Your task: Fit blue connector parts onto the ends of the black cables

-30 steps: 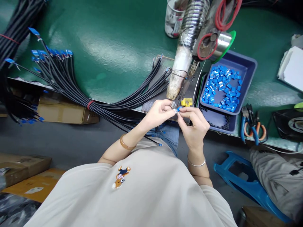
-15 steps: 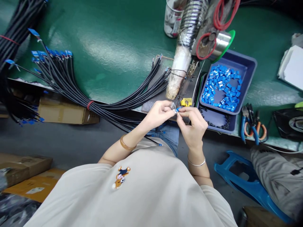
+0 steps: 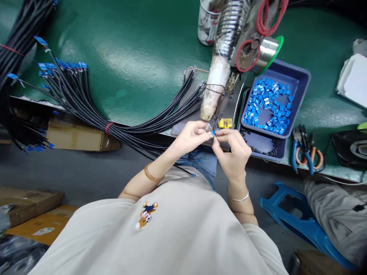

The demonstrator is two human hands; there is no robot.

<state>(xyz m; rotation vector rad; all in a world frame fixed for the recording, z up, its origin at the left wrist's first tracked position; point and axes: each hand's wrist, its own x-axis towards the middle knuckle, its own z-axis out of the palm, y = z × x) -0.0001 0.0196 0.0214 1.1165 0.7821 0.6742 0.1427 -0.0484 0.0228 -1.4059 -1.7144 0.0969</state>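
My left hand (image 3: 190, 137) is closed in a pinch at the table's front edge, on what looks like a cable's pale wire end (image 3: 211, 135). Grey wrapping covers one of its fingertips. Opposite it, my right hand (image 3: 233, 149) pinches a small blue connector (image 3: 215, 132) between thumb and forefinger. The connector and wire end meet between the fingertips; whether they are joined cannot be made out. A red-banded bundle of black cables (image 3: 94, 114) runs from the left towards my hands, some with blue connectors on their ends.
Just beyond my hands stand a yellow piece (image 3: 225, 123) and a foil-wrapped duct (image 3: 213, 84). Right of them, a tray (image 3: 301, 76) holds blue connectors, beside pliers (image 3: 301, 149). A solder-like spool (image 3: 268, 53) hangs above. A blue stool (image 3: 301, 221) and another person's leg (image 3: 335, 214) are at right.
Both hands stay together in nearly the same place, with only slight finger movement around the blue connector. The whole view has shifted very slightly.
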